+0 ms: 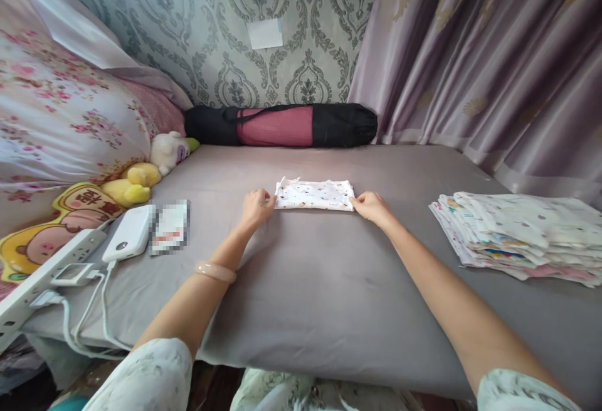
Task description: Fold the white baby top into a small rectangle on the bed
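A small white folded cloth with tiny coloured prints [314, 194] lies flat in the middle of the grey bed sheet [301, 273]. My left hand [256, 205] pinches its left end, fingers closed on the fabric. At the cloth's right end my right hand [371, 206] grips the near corner in the same way. Both arms reach forward from the bed's front edge. A pale bangle [215, 271] sits on my left wrist.
A stack of folded printed cloths [517, 235] lies at the right. At the left are a white power bank [128, 233], a power strip with cables [42, 276] and plush toys [141, 176]. A black and red rolled bag [282, 125] lies by the wall; curtains hang at right.
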The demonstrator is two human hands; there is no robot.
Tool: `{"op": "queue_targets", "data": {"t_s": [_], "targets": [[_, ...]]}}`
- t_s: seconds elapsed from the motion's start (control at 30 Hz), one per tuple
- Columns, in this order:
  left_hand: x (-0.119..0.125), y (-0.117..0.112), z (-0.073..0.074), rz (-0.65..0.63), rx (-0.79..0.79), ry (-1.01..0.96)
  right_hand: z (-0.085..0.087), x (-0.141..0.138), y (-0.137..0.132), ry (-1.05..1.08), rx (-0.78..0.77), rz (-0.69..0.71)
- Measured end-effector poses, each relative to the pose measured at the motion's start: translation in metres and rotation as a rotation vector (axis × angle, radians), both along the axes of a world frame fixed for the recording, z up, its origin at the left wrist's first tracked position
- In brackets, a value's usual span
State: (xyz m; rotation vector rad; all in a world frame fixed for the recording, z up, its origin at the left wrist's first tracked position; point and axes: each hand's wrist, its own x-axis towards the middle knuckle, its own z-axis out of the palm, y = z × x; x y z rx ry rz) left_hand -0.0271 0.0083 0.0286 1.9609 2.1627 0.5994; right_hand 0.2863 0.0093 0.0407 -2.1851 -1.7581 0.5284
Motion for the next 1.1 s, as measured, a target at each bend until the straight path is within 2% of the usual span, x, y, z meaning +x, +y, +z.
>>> {"op": "queue_targets", "data": {"t_s": [0.07,0.13,0.2,0.27,0.33,0.4,0.53,0.73,0.93,1.1], "targets": [[0.010,0.000,0.002,-0.115,0.174,0.087,0.007,-0.010,0.001,-0.115,0.210,0.041],[0.029,0.002,0.001,-0.320,0.244,0.117,0.010,-0.029,0.003,-0.163,0.349,0.183],[0.052,0.007,0.000,-0.497,0.218,0.118,0.009,-0.054,0.008,-0.179,0.353,0.429],[0.072,0.016,-0.004,-0.555,0.149,0.129,0.004,-0.076,0.015,-0.205,0.311,0.597],[0.082,0.025,-0.007,-0.526,0.090,0.154,-0.002,-0.092,0.022,-0.213,0.258,0.661],[0.083,0.033,-0.011,-0.487,0.074,0.184,-0.008,-0.099,0.028,-0.197,0.214,0.671],[0.069,0.042,-0.019,-0.492,0.090,0.240,-0.019,-0.097,0.034,-0.171,0.193,0.681],[0.062,0.039,-0.026,-0.470,0.069,0.286,-0.035,-0.094,0.029,-0.187,0.243,0.640],[0.062,0.033,-0.018,-0.344,-0.024,0.267,-0.034,-0.091,0.028,-0.206,0.232,0.591],[0.057,0.034,-0.019,-0.290,-0.076,0.214,-0.032,-0.080,0.029,-0.249,0.170,0.512]]}}
